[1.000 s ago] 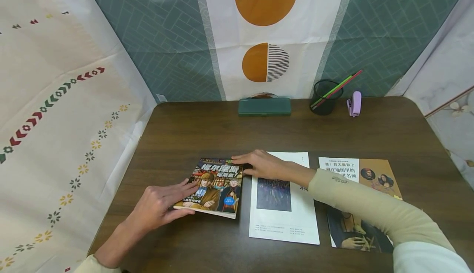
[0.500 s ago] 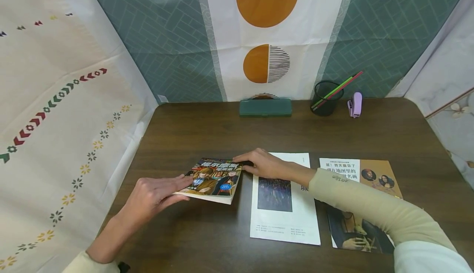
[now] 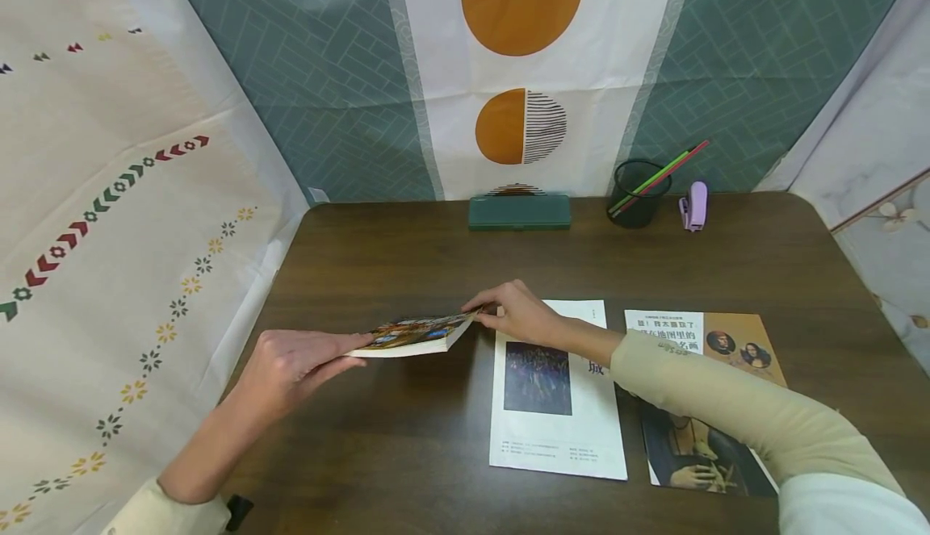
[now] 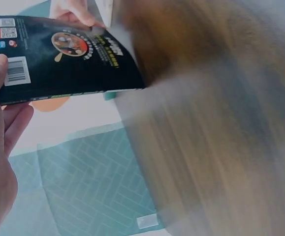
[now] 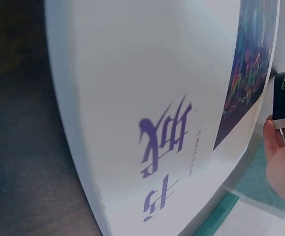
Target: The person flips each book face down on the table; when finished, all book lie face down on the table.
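Dark wood table [image 3: 407, 454], patterned cloth walls. Left hand [image 3: 291, 365] and right hand [image 3: 517, 315] pinch comic book [image 3: 410, 335], apparently lifted clear; white book [image 3: 555, 394] alongside.

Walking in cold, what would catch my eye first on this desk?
Two hands lift a colourful comic-style book off the dark wooden table: the left hand grips its near corner, the right hand pinches its far edge. Right of it lie a white book and an art book. At the back, a black pen cup stands before a wall hanging with orange circles.
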